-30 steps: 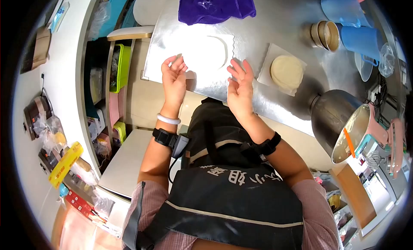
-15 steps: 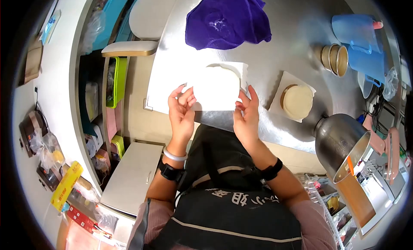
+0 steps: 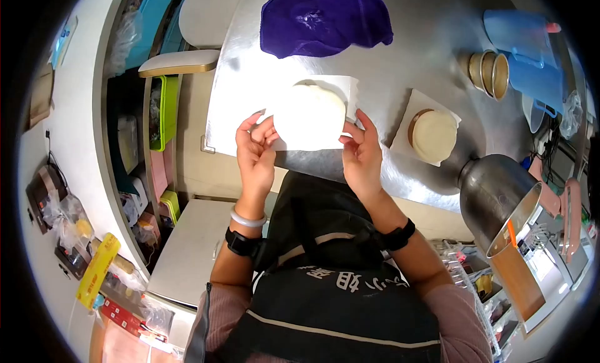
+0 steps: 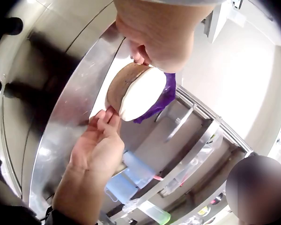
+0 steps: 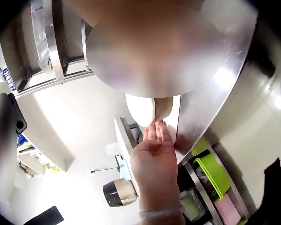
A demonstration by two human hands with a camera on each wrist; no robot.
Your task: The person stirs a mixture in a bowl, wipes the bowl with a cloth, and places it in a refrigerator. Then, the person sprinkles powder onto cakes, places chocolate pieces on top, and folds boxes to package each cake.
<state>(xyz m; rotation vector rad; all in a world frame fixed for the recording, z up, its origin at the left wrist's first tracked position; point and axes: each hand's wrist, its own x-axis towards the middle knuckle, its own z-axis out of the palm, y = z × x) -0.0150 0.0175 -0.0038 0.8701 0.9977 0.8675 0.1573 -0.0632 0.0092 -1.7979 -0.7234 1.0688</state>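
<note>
Left hand (image 3: 256, 155) and right hand (image 3: 362, 155), fingers loosely extended rather than clamped, touch opposite sides of 1 white-topped cake (image 3: 310, 116) on white paper (image 3: 347, 88) near the steel table (image 3: 431, 66)'s edge.

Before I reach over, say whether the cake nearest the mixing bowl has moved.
No: against the steel table's edge, the cake keeps its place; the view shifted.

Purple fabric cloth (image 3: 325, 22): cut off by head view's top edge.
Round white-topped brown cake (image 3: 312, 116): left outline lost in head-view glare.
Right hand (image 3: 362, 158): blurred over in right wrist view.
</note>
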